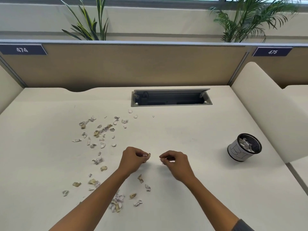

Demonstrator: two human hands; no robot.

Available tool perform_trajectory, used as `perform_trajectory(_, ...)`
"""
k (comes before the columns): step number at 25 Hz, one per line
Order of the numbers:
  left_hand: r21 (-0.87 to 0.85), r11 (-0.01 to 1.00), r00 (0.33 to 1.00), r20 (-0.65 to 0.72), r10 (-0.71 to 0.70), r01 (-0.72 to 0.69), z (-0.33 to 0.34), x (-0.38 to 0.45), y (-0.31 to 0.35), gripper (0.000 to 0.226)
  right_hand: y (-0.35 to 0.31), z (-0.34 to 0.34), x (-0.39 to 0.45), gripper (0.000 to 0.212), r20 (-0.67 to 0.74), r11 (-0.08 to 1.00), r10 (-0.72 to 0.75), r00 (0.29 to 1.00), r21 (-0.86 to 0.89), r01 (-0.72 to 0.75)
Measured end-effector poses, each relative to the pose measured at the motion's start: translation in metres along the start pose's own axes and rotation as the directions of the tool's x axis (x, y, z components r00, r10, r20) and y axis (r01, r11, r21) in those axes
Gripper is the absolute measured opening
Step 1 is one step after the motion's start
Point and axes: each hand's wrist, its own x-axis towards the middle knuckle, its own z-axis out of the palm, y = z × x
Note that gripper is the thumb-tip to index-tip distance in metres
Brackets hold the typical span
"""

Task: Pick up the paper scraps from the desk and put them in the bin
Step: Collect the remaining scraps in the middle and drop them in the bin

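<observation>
Lying scattered over the cream-white laminate desk, the torn white and tan paper scraps fall into two loose groups: an upper spread of some thirty pieces left of centre, reaching toward the cable tray, and a lower spread of roughly fifteen pieces near the left forearm, with one dense heap beside it. An exact count is not possible, since many scraps overlap. The left hand hovers over the desk with its fingertips pressed together on one small pale scrap. The right hand, just beside it and not touching it, has thumb and forefinger closed on what appears to be one thin white sliver. One small round bin, black mesh wrapped in white paper with hand-drawn letters, stands well apart at the right of the desk, already holding several crumpled white scraps. Behind lie one grey recessed cable tray, lid raised, one tan partition bearing two dark number plates, "474" and "475", and two green leafy plants.
</observation>
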Motion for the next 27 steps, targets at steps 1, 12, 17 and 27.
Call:
perform_trajectory(1, -0.036, 0.999, 1.0, 0.008, -0.014, 0.015, 0.006, 0.0, 0.004, 0.012, 0.0, -0.013, 0.002, 0.01, -0.029, 1.0, -0.007, 1.0, 0.016, 0.008)
perform_trajectory(12, -0.279, 0.95, 0.98, 0.172, -0.098, 0.144, 0.067, 0.007, 0.04, 0.007, 0.037, -0.206, 0.019, 0.008, -0.567, 0.999, -0.048, 0.822, -0.045, 0.027)
perform_trajectory(17, -0.294, 0.944, 0.967, 0.242, -0.076, 0.148, 0.105, 0.012, 0.067, 0.011, 0.068, -0.251, 0.012, 0.011, -0.643, 0.984, -0.064, 0.763, -0.168, -0.059)
perform_trajectory(27, -0.18, 0.984, 0.92, 0.389, 0.053, 0.019, 0.207, 0.023, 0.162, 0.022, 0.085, -0.269, 0.034, 0.02, -0.405, 0.803, 0.074, 0.911, -0.517, -0.295)
